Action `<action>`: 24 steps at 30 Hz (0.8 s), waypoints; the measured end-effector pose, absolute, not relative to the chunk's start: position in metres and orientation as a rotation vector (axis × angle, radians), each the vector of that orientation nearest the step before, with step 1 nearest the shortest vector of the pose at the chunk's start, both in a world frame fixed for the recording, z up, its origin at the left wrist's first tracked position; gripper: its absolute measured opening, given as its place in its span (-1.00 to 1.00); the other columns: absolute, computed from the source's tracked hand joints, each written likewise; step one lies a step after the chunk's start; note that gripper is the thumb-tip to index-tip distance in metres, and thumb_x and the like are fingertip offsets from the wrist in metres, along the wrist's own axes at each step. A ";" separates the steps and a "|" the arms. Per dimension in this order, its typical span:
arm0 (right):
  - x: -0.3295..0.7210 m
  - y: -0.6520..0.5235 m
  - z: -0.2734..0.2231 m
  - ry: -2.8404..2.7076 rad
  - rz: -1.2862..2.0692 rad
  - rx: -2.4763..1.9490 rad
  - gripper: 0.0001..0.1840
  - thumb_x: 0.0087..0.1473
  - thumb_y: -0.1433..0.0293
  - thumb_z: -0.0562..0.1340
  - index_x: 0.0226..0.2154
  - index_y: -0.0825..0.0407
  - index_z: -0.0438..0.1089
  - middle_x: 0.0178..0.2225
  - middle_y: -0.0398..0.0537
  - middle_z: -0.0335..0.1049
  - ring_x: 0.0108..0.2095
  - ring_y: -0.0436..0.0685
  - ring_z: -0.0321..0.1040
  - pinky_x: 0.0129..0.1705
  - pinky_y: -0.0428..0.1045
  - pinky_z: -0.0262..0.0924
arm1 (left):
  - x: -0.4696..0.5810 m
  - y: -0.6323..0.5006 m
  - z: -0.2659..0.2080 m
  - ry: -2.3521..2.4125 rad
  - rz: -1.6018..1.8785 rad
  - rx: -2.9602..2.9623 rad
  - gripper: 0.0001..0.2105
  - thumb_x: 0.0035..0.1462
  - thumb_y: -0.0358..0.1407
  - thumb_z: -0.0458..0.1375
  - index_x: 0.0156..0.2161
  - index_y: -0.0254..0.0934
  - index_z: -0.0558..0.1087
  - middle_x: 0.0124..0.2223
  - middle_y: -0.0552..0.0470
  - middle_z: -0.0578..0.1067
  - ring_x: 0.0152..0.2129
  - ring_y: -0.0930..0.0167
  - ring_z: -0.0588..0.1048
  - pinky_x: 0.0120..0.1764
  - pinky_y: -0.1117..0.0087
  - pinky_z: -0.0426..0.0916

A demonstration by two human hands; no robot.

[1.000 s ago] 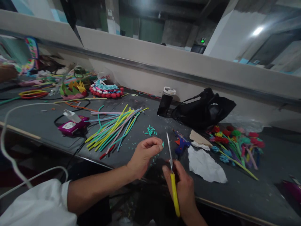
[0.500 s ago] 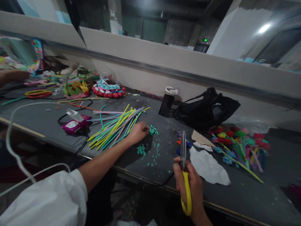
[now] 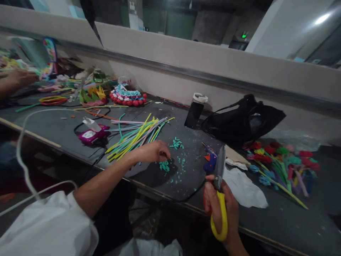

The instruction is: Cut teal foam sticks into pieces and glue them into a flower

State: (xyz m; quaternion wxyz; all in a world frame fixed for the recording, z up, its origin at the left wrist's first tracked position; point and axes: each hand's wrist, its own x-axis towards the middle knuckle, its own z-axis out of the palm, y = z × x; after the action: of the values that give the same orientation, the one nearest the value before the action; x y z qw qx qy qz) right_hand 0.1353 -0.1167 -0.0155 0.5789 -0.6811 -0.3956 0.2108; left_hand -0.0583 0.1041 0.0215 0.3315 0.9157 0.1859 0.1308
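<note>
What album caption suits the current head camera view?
The right hand holds metal scissors with yellow-and-red handles; the left hand is near small green pieces on a dark tabletop.

We see a dark table running across the frame, with a thin pale front edge at the left. Behind it stands a pale wall with a grey rail slanting down rightward. Above, we look into a dim room with a narrow pillar left of top centre and a wide white column, a bright light and a green sign at upper right. At bottom centre, we find dark floor.
</note>
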 end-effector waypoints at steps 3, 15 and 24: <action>0.136 -0.118 -0.016 -0.913 0.556 -1.625 -0.55 0.09 0.04 0.22 -0.13 0.05 0.38 -0.75 -0.33 0.09 -0.76 -0.07 0.06 -0.72 -0.17 0.01 | -0.059 0.096 0.017 0.386 0.292 2.486 -0.85 0.00 -0.41 0.23 -0.30 -0.17 0.60 -0.36 0.02 0.56 -0.34 0.38 0.44 -0.15 0.41 0.20; 0.139 -0.119 -0.017 -0.954 0.539 -1.665 -0.54 0.10 0.02 0.20 -0.12 0.03 0.37 -0.74 -0.31 0.14 -0.76 -0.05 0.09 -0.70 -0.14 0.05 | -0.051 0.081 0.004 0.403 0.325 2.647 -0.89 -0.11 -0.50 0.20 -0.48 -0.25 0.48 -0.41 0.02 0.46 -0.39 0.36 0.38 -0.22 0.36 0.18; 0.141 -0.117 -0.015 -0.934 0.610 -1.605 -0.57 0.11 0.06 0.21 -0.12 0.04 0.36 -0.74 -0.34 0.11 -0.76 -0.07 0.08 -0.72 -0.18 0.04 | -0.040 0.087 0.001 0.672 0.554 1.711 -0.89 -0.02 -0.31 0.21 -0.38 -0.31 0.42 -0.49 0.12 0.42 -0.58 0.53 0.33 -0.49 0.51 0.18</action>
State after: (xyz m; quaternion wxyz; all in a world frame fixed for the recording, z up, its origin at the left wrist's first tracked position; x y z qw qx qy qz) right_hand 0.1409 -0.1174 -0.0149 0.5595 -0.6806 -0.3961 0.2587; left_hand -0.0404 0.0870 0.0009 0.5737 0.7299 0.2868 0.2364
